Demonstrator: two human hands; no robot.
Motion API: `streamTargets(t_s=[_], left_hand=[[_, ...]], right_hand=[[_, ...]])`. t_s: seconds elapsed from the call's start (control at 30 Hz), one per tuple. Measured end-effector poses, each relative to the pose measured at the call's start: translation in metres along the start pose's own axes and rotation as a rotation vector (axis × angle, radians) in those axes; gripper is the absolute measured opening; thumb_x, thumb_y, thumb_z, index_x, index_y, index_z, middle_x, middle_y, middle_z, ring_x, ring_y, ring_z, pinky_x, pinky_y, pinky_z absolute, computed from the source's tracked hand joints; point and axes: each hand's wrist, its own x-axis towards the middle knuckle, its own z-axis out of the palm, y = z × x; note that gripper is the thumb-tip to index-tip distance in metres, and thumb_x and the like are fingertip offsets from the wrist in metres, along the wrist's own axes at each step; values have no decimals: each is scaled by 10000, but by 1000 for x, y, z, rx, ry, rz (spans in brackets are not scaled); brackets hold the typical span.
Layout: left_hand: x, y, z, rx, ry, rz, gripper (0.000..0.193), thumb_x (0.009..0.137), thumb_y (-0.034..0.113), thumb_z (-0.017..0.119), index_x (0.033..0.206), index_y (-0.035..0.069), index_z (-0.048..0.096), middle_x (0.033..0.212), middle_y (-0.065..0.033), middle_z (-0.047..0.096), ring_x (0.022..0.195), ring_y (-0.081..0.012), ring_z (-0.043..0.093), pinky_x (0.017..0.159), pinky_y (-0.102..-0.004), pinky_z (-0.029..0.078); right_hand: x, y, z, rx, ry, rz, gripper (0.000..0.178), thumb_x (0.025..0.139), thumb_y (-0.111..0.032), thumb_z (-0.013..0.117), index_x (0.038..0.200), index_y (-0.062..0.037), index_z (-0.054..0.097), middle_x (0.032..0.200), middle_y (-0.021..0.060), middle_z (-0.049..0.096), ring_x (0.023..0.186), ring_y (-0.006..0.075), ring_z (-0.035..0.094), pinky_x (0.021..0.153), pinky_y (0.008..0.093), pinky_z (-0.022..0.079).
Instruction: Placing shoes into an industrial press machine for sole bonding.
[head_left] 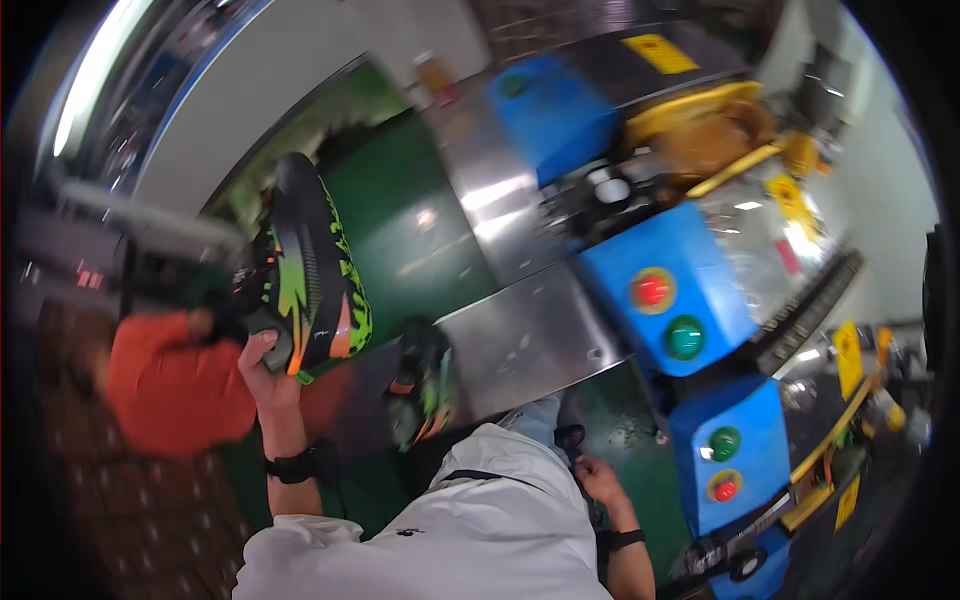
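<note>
My left hand [268, 372] is closed on the heel end of a black sports shoe [310, 260] with bright green and orange patches. The shoe is lifted, its toe pointing up and away from me. A second shoe [422, 385] in similar colours sits nearer my body, beside the metal ledge [540, 335]; no hand is on it. Low on the right, by my hip, my right hand [602, 482] has its fingers curled in. Whether anything is inside them is hidden.
Blue machine housings [672, 290] with red and green push buttons stand on the right. A green surface [415, 215] lies beyond the ledge. At left is a person in an orange top [175, 385], close to the lifted shoe. A pale panel [260, 80] rises at the far left.
</note>
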Motion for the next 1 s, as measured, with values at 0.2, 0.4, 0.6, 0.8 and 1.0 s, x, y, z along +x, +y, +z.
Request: streamTargets(t_s=[0.2,0.4,0.6,0.8,1.0], left_hand=[[-109,-21,-123,339,357,96,536,697,-44,565,1222,39,501,1049,-73,598,940,-195,613,848,-338,517],[-123,-121,-201,894,384,-104,656,681,-56,580,1315,27,431,1129,-107,569,1034,-209,565,916,-330,462],[-75,-149,-208,924,52,-299,844,663,-11,624,1437,52,294,1316,-151,480,1233,-251,475,1066,-345,355],[-69,-130,-233,895,-106,-305,862,627,25,638,1429,60,324,1445,-183,353,1356,-293,345,1129,-370,266],[22,-102,-222,412,-201,-705,781,624,29,606,1364,44,357,1192,-89,507,1085,-235,547,948,-356,470]], right_hand=[[15,-26,32,11,-122,-139,245,866,-157,624,1067,-19,622,870,116,688,853,221,677,786,332,520],[6,-183,67,128,-94,-261,722,825,-139,712,1414,10,322,1418,193,397,1283,315,453,943,395,481],[32,-251,196,-18,191,-186,1001,731,-138,780,1463,58,126,1446,299,298,1354,370,336,1096,440,308],[52,-281,243,53,419,-114,747,723,30,609,1395,55,282,1316,261,444,1243,374,452,1075,399,327],[37,-270,215,592,399,88,638,719,-47,666,1289,35,390,1144,144,540,1059,207,531,921,356,447]])
